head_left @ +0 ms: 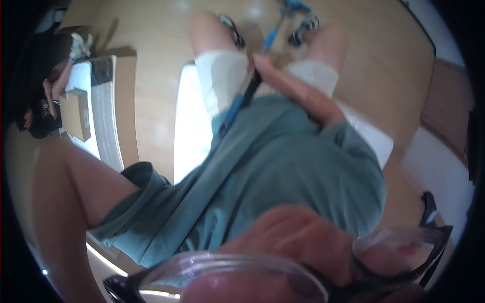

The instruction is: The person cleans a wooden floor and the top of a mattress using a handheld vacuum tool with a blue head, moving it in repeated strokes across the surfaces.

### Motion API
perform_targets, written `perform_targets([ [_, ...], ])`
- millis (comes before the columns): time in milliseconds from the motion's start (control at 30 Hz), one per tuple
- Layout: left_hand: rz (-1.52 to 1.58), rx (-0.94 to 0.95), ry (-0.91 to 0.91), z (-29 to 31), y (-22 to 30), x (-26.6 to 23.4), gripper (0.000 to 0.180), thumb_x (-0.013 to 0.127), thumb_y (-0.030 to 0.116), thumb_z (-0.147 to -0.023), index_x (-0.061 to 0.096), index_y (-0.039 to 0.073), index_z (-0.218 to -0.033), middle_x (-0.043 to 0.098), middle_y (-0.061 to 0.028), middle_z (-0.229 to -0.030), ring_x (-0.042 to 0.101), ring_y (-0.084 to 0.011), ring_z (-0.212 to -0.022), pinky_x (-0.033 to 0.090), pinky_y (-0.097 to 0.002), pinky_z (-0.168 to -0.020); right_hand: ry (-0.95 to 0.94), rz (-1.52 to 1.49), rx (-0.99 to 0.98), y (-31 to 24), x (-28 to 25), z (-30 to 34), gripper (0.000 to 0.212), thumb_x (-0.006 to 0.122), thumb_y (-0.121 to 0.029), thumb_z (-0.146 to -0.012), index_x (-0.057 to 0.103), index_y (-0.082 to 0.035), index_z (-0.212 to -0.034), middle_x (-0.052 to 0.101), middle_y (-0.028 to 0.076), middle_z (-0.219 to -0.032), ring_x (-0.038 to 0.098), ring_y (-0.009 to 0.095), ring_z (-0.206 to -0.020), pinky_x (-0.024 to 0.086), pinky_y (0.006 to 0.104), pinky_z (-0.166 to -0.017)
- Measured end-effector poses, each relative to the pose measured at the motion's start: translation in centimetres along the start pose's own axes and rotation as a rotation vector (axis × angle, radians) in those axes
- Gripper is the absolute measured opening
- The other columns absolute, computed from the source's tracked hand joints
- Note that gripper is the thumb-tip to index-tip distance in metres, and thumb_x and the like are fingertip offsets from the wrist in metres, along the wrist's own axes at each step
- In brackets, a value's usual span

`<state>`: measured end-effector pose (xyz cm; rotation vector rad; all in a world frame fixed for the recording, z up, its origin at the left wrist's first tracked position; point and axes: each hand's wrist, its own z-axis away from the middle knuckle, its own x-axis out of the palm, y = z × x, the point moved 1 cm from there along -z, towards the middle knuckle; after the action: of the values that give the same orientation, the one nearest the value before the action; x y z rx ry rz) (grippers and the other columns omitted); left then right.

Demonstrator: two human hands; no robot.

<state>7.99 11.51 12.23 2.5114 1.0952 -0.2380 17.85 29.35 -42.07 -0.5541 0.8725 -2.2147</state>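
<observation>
Head view, the only one. My two arms, one hand visible. Right hand (pixel 261 63): at 12 o'clock, fingers wrapped around one stick (pixel 251 91), gripping it between my thighs. Left hand: out of frame, can't tell its state; only the left arm (pixel 55 202) shows, bent, 8 to 9 o'clock, running off the lower rim.

Stick runs on a slant, near end just off center toward 11, far end up between 12 and 1. I count three blue parts and one black stretch on it; far blue end is blurred, shape unclear. Far end lies near my two shoes (pixel 304 29), one at 12, one near 1, both dark and white.

One teal shirt (pixel 288 151) mid-frame, one pair of pale shorts (pixel 225 76) above it. White surface shows in two patches, one on each side of me: bright one (pixel 192 136) toward 10, other toward 3; can't tell if they join. One pair of glasses (pixel 364 275) at 6, two lenses.

Between 9 and 10: one other person (pixel 45 121), dark clothes, one cardboard box (pixel 76 115) right by them, can't tell if held. Tan floor (pixel 161 30) at 11.
</observation>
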Motion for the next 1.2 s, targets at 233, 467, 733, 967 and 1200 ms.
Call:
perform_targets([
  [233,-0.131,-0.786,-0.004,7.0,-10.2,3.6,0.064,0.029,0.046,-0.109,0.053,-0.006,-0.136,0.059,-0.024,-0.135,0.052,-0.0341,-0.13,0.035,-0.0405,-0.114,0.113,-0.353,-0.031,3.4,-0.5,-1.5,0.033,0.051,-0.022,-0.101,0.049,-0.005,-0.073,0.051,0.01,-0.057,0.055,0.024,-0.051,0.049,0.041,-0.051],
  [467,0.558,-1.689,-0.733,30.1,-4.4,11.4,0.067,0.054,0.047,-0.103,0.044,-0.004,-0.145,0.061,-0.0186,-0.13,0.054,-0.023,-0.124,0.041,-0.0362,-0.105,0.299,-0.507,-0.009,1.7,0.8,-0.6,0.026,0.053,-0.019,-0.102,0.042,-0.008,-0.082,0.043,0.003,-0.066,0.047,0.017,-0.05,0.044,0.0356,-0.045],
  [733,1.226,-2.098,0.002,27.8,-11.1,16.2,0.036,0.059,0.025,-0.101,0.047,0.002,-0.127,0.053,-0.0021,-0.086,0.054,-0.0098,-0.072,0.044,-0.0224,-0.063,0.3,-0.817,0.169,-6.5,-3.2,-4.9,0.02,0.058,-0.018,-0.1,0.047,-0.01,-0.086,0.045,0.0,-0.067,0.043,0.012,-0.048,0.035,0.0273,-0.042],
  [967,1.414,-2.424,0.212,21.8,-22.3,28.7,0.029,0.052,0.031,-0.106,0.049,0.013,-0.129,0.043,0.0019,-0.073,0.043,-0.0082,-0.055,0.032,-0.022,-0.045,0.318,-0.769,0.001,-12.5,-17.4,-15.6,0.024,0.061,-0.021,-0.097,0.051,-0.012,-0.076,0.043,-0.003,-0.058,0.042,0.011,-0.046,0.033,0.0276,-0.041],
  [1200,1.565,-2.436,0.304,21.0,-34.3,41.4,0.021,0.055,0.038,-0.104,0.054,0.016,-0.103,0.04,0.0041,-0.06,0.035,-0.0105,-0.041,0.025,-0.0262,-0.036,0.323,-0.421,0.039,-21.0,-32.3,-29.9,0.027,0.06,-0.024,-0.098,0.055,-0.009,-0.078,0.05,0.0,-0.061,0.045,0.014,-0.047,0.038,0.0309,-0.044],
])
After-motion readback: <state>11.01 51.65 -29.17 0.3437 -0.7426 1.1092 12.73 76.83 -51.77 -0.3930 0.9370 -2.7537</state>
